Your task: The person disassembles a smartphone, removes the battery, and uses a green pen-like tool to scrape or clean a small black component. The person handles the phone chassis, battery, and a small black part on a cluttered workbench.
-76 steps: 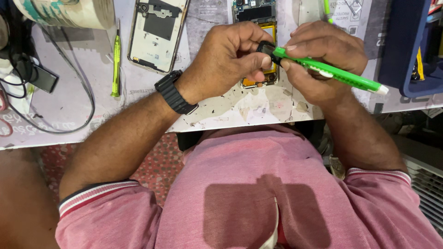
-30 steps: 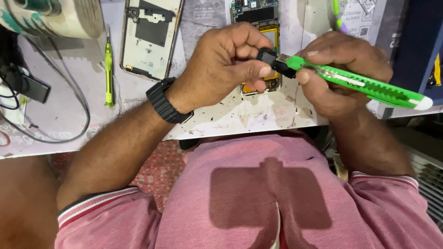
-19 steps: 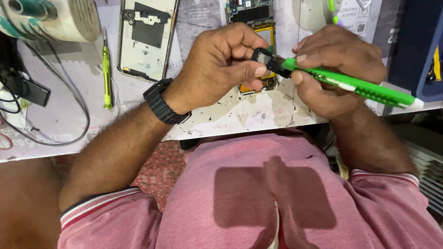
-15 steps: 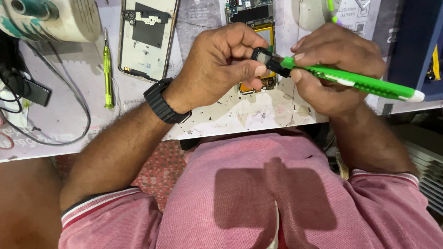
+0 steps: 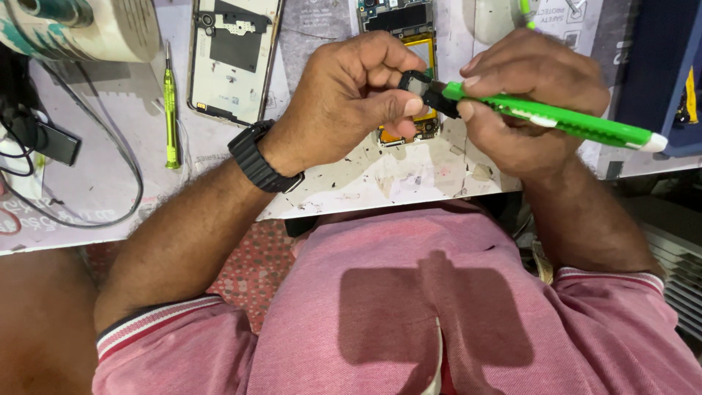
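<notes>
Pink polo shirt point(image 5: 439, 314), striped cuffs point(image 5: 146, 322), black wristwatch point(image 5: 259, 157).

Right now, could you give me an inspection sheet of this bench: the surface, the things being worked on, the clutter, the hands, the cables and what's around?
Surface: pale work mat, stained and speckled with dark bits.
Job's things: green pen-shaped tool; small dark part at its black tip; opened phone with a yellow patch lies under the hands.
Clutter: phone back frame, green screwdriver, big tape roll, white oval object.
Hands: left hand pinches the small dark part; right hand grips the green tool. Black wristwatch on the left wrist.
Cables: black cable loops at the bench's left side.
Surroundings: blue bin at right; patterned red floor below.
</notes>
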The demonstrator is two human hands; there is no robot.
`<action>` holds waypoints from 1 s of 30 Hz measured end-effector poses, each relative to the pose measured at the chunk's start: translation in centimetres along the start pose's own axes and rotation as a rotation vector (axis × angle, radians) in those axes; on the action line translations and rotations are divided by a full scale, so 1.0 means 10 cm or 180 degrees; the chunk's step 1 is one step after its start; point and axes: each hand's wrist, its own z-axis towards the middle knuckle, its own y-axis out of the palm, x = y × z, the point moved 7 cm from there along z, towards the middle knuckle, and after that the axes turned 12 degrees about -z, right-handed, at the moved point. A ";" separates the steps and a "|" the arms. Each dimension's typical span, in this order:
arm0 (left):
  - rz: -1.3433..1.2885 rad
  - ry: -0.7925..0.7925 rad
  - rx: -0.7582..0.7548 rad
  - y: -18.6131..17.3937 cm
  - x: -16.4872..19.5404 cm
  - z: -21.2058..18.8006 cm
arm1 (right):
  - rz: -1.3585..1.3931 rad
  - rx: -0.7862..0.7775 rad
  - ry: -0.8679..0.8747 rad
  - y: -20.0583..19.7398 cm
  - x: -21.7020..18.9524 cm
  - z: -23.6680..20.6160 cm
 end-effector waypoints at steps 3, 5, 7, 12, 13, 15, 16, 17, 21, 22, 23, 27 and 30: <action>0.0001 -0.0024 -0.0001 0.00 -0.01 0.01 | 0.0073 0.0001 -0.0001 -0.01 0.02 -0.02; -0.0020 -0.0029 0.0008 0.00 -0.01 0.00 | 0.0097 0.0008 -0.0014 0.00 0.04 -0.02; -0.0081 0.0002 -0.0025 0.01 -0.01 0.00 | 0.0172 0.0036 -0.0016 0.00 0.06 -0.02; -0.0006 0.0006 -0.0002 0.01 -0.01 0.00 | 0.0079 0.0039 -0.0059 -0.01 0.05 -0.02; 0.0033 0.0003 0.0010 0.01 -0.01 0.00 | 0.0079 0.0046 -0.0036 -0.01 0.04 -0.03; 0.0030 0.0013 0.0008 0.01 -0.01 0.00 | 0.0111 0.0060 -0.0011 -0.02 0.03 -0.04; 0.0026 0.0018 0.0008 0.02 -0.02 0.00 | 0.0141 0.0062 -0.0004 -0.02 0.03 -0.03; 0.0023 0.0022 0.0005 0.02 -0.02 -0.01 | 0.0147 0.0054 0.0027 -0.02 0.02 -0.04; 0.0000 0.0033 -0.0033 0.02 -0.02 -0.02 | 0.0104 0.0021 0.0207 -0.02 0.02 -0.04; -0.0008 0.0037 -0.0047 0.03 -0.02 -0.02 | 0.0102 0.0029 0.0238 -0.03 0.02 -0.04; -0.0019 0.0042 -0.0046 0.03 -0.02 -0.02 | 0.0106 0.0028 0.0215 -0.03 0.01 -0.04; 0.0030 0.0046 -0.0012 0.02 -0.01 -0.03 | 0.0118 -0.0021 0.0078 -0.01 -0.03 -0.03; 0.0083 0.0039 0.0012 0.03 -0.01 -0.02 | 0.0065 -0.0052 0.0110 -0.02 -0.04 -0.03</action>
